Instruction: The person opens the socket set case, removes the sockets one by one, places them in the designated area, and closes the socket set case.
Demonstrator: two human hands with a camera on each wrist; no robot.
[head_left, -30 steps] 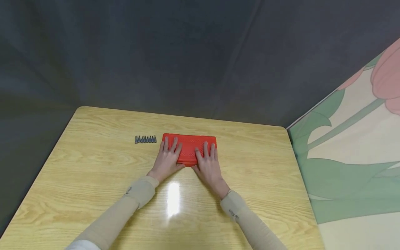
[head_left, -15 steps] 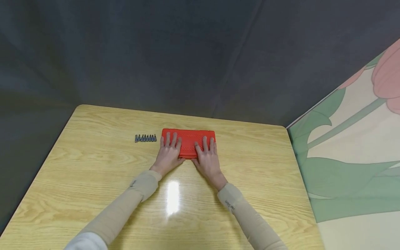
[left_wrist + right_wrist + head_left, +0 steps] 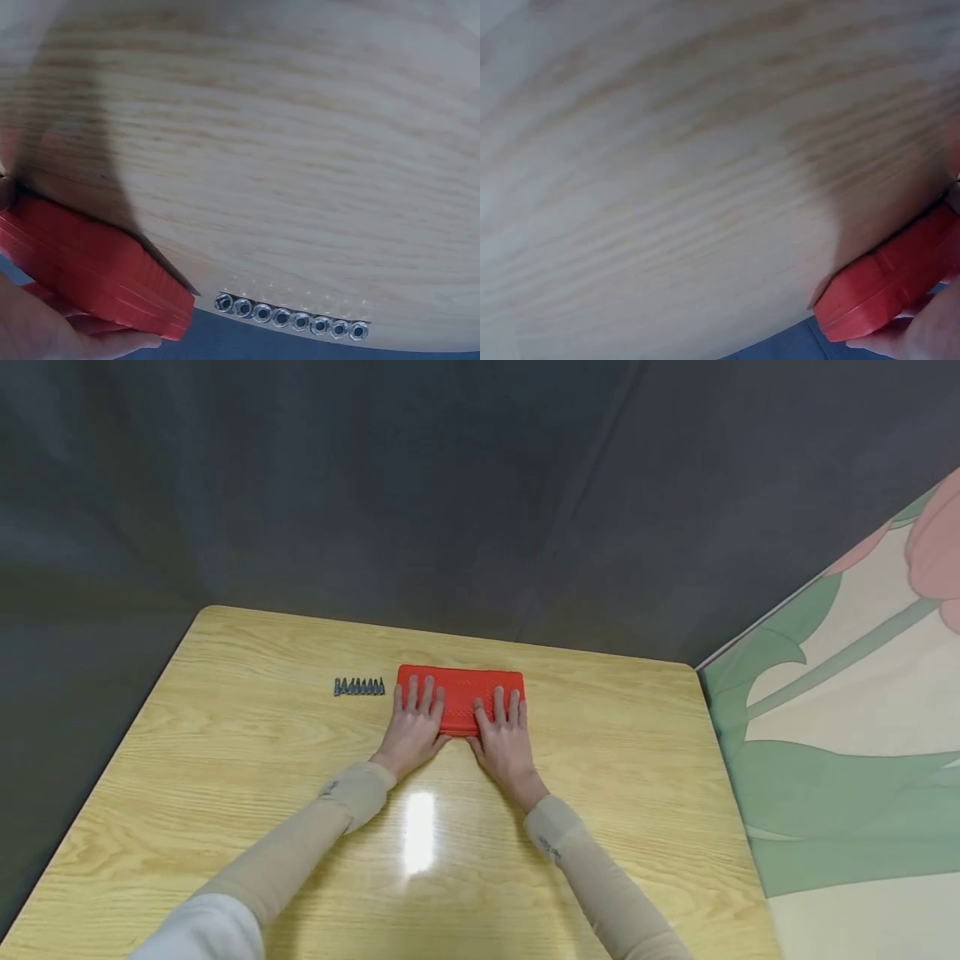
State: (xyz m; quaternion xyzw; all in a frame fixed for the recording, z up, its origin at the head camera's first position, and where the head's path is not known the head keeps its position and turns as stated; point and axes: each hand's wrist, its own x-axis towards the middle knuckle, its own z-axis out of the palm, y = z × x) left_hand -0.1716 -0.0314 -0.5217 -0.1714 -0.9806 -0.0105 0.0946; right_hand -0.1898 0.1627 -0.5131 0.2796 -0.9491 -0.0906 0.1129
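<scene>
A flat red plastic case (image 3: 459, 703) with a textured lid lies closed near the middle of the table. My left hand (image 3: 412, 727) rests on its left part, fingers spread straight across the lid and the thumb at the near edge. On the right part, my right hand (image 3: 505, 739) lies the same way, with its thumb also by the near edge. Just left of the case stands a row of several small metal bits (image 3: 359, 687); in the left wrist view these bits (image 3: 292, 318) show round, hollow ends. The inside of the case is hidden.
The wood-grain table (image 3: 630, 760) reaches back to a dark curtain (image 3: 450, 510). A cloth printed with flowers (image 3: 847, 760) hangs along the right edge. Light glares off the tabletop in front of the hands.
The red case and both hands have slid slightly away from the body over the first half second. Since then the view has shifted a little; the hands stay on the lid.
</scene>
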